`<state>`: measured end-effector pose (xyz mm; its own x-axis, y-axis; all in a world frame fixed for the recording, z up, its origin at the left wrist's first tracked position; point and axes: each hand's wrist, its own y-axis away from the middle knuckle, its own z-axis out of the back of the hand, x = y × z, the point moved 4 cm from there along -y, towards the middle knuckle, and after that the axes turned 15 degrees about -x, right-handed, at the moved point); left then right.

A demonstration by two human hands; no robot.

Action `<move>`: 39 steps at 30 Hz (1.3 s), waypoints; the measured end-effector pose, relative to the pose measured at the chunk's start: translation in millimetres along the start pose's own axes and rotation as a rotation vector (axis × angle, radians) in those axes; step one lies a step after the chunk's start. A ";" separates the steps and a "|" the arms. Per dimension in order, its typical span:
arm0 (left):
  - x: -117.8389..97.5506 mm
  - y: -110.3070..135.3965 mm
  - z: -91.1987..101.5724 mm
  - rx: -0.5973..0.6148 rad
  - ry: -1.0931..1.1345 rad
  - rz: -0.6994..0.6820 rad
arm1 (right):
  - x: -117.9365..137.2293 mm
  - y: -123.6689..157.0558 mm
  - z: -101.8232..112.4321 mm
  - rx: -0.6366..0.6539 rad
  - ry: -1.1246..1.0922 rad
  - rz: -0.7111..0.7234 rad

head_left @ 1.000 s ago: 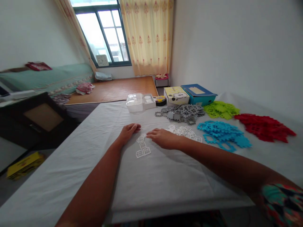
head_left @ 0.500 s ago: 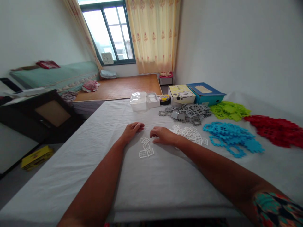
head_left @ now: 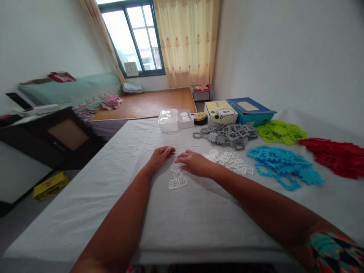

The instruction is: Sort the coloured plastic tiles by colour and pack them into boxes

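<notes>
Both my hands rest on a table covered with a white cloth. My left hand lies palm down, fingers loosely curled, holding nothing that shows. My right hand lies just to its right, fingertips touching the top of a small row of joined white square lattice pieces. A loose heap of the same white pieces sits right behind my right wrist.
Grey pieces, blue pieces, green pieces and red pieces lie in heaps to the right. Clear plastic boxes, a tape roll, a yellow box and a blue box line the far edge. A bed and dark cabinet stand left.
My right hand drew back slightly, then slid left again onto the top white piece. My left hand stayed put. The view shifted a little to the left.
</notes>
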<state>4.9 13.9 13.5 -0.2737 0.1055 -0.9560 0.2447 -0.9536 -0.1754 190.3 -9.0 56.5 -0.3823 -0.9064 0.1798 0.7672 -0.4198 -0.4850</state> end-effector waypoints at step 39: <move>4.1 -2.4 1.8 0.004 -0.003 -0.022 | 10.9 6.8 -18.2 0.134 0.240 0.144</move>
<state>1.5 16.1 10.4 -0.2820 0.1258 -0.9511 0.2353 -0.9520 -0.1957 182.0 -20.9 39.6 -0.3636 -0.9264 -0.0976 0.8771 -0.3051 -0.3708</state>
